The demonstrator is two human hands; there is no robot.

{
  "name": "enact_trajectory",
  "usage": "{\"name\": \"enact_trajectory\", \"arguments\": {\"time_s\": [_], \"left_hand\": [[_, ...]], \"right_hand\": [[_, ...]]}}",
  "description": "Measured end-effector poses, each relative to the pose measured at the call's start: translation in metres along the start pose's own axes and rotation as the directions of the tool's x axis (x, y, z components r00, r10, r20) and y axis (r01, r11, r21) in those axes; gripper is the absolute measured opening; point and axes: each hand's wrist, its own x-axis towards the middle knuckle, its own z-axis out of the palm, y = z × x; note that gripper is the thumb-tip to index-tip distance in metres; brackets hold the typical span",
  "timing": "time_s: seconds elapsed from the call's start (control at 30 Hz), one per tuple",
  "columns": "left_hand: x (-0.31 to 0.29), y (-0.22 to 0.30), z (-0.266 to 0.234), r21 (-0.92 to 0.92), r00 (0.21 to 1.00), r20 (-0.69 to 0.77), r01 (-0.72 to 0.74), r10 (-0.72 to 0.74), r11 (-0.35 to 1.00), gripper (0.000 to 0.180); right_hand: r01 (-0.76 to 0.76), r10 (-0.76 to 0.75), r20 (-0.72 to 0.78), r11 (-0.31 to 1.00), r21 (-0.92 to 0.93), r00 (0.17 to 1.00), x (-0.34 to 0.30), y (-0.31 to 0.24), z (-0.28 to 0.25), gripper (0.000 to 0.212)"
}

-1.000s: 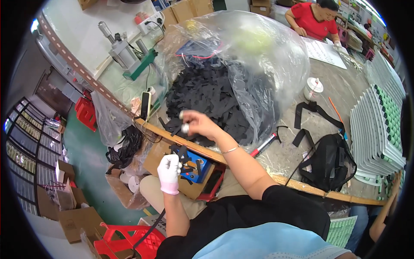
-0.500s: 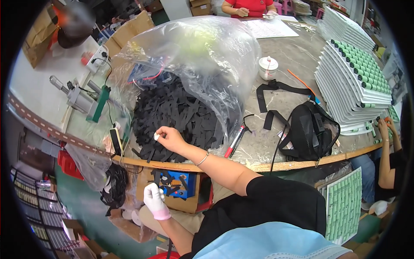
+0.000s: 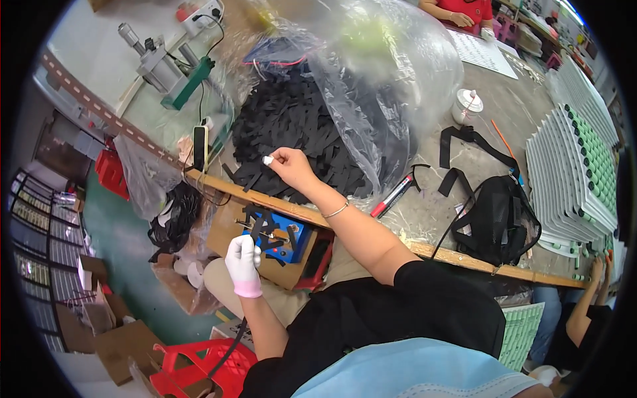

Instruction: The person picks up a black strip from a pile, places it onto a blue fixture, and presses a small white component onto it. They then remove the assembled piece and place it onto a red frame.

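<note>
My right hand (image 3: 290, 167) reaches over the wooden table edge (image 3: 279, 202) onto a heap of black strips (image 3: 292, 119). Its fingertips, one capped in white, are pinched on a strip at the near edge of the heap. The heap spills out of a big clear plastic bag (image 3: 391, 73). Below the table, my left hand (image 3: 243, 263) wears a white glove. Its fingers are curled on black strips lying over a blue fixture (image 3: 284, 237) in a cardboard box.
A red marker (image 3: 393, 196), a black mesh bag (image 3: 499, 219) and a white pot (image 3: 468, 105) lie right of the heap. Stacked white trays with green dots (image 3: 577, 166) fill the right. A phone (image 3: 200, 147) and a press machine (image 3: 162, 63) stand left. Another person (image 3: 464, 9) sits opposite.
My right hand stays pinched at the near edge of the strip heap and my left stays by the blue fixture. The view has swung and both sit nearer the middle now.
</note>
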Motion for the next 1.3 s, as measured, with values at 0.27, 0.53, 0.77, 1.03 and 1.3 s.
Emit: {"name": "enact_trajectory", "arguments": {"time_s": [0.27,0.53,0.77,1.03,1.3], "left_hand": [[-0.022,-0.003,-0.008,-0.04,0.998,-0.016,0.061,-0.062,0.997,0.011],[-0.022,-0.003,-0.014,-0.051,0.998,0.002,0.07,-0.07,0.996,0.011],[-0.011,0.008,-0.027,0.066,0.996,-0.09,0.009,-0.003,0.998,0.013],[-0.012,0.007,-0.027,0.03,0.995,-0.093,-0.031,0.033,0.999,0.014],[-0.016,0.014,-0.024,-0.03,0.998,-0.059,-0.012,0.011,0.999,0.013]], "right_hand": [[-0.06,0.076,0.126,0.989,-0.133,0.989,-0.011,0.005,0.006,0.021],[-0.06,0.105,0.164,0.964,-0.259,0.981,-0.026,0.007,0.017,0.015],[-0.047,0.125,0.249,0.953,-0.299,0.96,-0.025,0.003,0.012,0.017],[0.085,-0.014,0.158,0.89,-0.448,0.987,-0.022,0.011,0.012,0.015],[0.096,-0.055,0.12,0.924,-0.37,0.991,-0.032,0.02,0.016,0.014]]}}
